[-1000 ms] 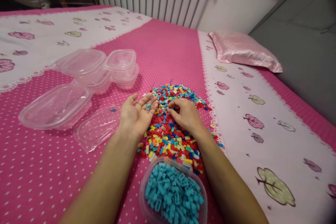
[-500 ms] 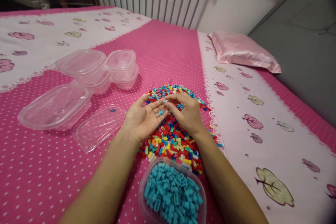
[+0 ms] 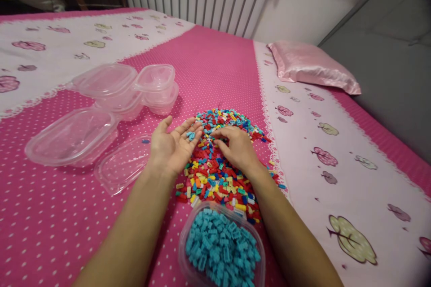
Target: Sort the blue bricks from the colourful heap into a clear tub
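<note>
My left hand (image 3: 173, 145) is palm up with its fingers stretched out. A few light blue toy bricks (image 3: 191, 136) rest on those fingers. Close by on the right, my right hand (image 3: 235, 145) hovers over the pile of mixed toy bricks (image 3: 218, 179). Its thumb and index finger are bent, their tips slightly apart, and no brick shows between them. The hand covers part of the pile. Nearest to me, between my forearms, stands a clear plastic container (image 3: 182, 251) filled with light blue bricks (image 3: 222, 246).
To the left sit several clear lidded containers (image 3: 72, 136), some stacked. A loose clear lid (image 3: 121, 166) lies beside my left wrist with a dark blue piece (image 3: 145, 141) on it. A pink pillow (image 3: 310, 65) rests on the bedspread (image 3: 218, 71) near the grey headboard (image 3: 384, 54).
My hands have moved apart. The left has shifted left, with the light blue bricks now together on its fingers. The right has drawn away from the left palm and sits over the pile.
</note>
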A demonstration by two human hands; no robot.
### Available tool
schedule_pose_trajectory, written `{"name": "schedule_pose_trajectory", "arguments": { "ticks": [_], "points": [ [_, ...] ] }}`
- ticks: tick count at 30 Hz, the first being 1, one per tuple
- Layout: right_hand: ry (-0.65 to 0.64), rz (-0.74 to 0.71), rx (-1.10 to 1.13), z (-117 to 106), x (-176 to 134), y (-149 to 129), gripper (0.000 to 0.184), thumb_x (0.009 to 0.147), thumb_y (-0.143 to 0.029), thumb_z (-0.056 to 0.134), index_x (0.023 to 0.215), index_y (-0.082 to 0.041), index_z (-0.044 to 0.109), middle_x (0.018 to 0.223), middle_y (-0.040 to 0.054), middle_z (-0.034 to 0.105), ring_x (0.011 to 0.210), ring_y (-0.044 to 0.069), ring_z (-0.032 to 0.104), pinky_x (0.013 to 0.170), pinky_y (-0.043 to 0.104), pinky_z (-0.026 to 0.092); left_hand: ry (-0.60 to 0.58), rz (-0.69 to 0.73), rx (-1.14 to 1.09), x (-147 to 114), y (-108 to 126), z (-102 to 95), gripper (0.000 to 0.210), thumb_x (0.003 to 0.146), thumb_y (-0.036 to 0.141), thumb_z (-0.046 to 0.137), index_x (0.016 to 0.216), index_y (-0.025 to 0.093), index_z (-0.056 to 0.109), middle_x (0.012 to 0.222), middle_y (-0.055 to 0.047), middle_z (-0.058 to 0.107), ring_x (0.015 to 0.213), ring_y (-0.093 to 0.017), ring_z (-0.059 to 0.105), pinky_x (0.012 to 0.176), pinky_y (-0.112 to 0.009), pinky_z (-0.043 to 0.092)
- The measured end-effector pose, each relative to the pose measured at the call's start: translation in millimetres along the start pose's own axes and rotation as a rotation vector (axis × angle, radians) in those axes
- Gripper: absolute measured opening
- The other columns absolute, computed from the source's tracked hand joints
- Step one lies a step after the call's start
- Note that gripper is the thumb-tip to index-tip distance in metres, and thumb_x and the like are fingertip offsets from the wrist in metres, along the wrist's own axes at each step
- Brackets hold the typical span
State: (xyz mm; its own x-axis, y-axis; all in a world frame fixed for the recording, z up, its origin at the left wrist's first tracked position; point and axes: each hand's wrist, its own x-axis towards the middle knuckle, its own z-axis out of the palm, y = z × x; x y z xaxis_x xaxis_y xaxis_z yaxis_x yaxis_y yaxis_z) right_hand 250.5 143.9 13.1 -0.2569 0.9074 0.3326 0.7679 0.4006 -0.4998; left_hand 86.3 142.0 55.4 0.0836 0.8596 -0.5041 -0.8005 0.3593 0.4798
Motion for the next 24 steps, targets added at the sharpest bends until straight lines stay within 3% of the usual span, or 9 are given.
{"name": "schedule_pose_trajectory", "arguments": {
  "ticks": [4,8,15,24],
  "points": [
    [-0.15,-0.018,-0.098,2.6,0.2,1.1,0.018,0.084,-0.015,0.06,0.097,-0.02,0.071,0.101,0.0077,0.071,0.098,0.022,0.061,0.093,0.038,0.044,0.03,0.039,-0.017,0.0,3.2,-1.6,0.047,0.093,0.038,0.035,0.117,0.003,0.054,0.093,-0.016,0.063,0.085,-0.022,0.065,0.068,-0.026,0.057],
    [-0.215,-0.034,-0.154,4.0,0.6,2.2,0.022,0.085,-0.014,0.058,0.102,-0.02,0.07,0.103,0.0083,0.069,0.101,0.023,0.059,0.093,0.038,0.042,0.035,0.019,-0.02,-0.2,3.1,-1.5,0.044,0.092,0.038,0.035,0.113,0.006,0.057,0.096,-0.017,0.063,0.087,-0.022,0.065,0.068,-0.027,0.057],
    [-0.214,-0.009,-0.168,5.1,-0.5,2.7,0.011,0.082,-0.015,0.061,0.091,-0.019,0.064,0.093,0.0069,0.067,0.092,0.021,0.058,0.086,0.035,0.042,0.034,0.018,-0.032,0.6,3.1,-2.2,0.042,0.092,0.037,0.037,0.112,0.007,0.059,0.091,-0.015,0.064,0.084,-0.021,0.065,0.067,-0.027,0.057],
    [-0.171,0.022,-0.082,3.7,-2.0,2.7,0.012,0.08,-0.012,0.055,0.088,-0.02,0.06,0.084,0.0034,0.067,0.081,0.019,0.058,0.076,0.031,0.042,0.022,0.01,-0.031,1.7,2.7,-3.2,0.042,0.092,0.036,0.036,0.114,0.006,0.057,0.09,-0.015,0.064,0.083,-0.022,0.065,0.066,-0.027,0.057]
  ]
}}
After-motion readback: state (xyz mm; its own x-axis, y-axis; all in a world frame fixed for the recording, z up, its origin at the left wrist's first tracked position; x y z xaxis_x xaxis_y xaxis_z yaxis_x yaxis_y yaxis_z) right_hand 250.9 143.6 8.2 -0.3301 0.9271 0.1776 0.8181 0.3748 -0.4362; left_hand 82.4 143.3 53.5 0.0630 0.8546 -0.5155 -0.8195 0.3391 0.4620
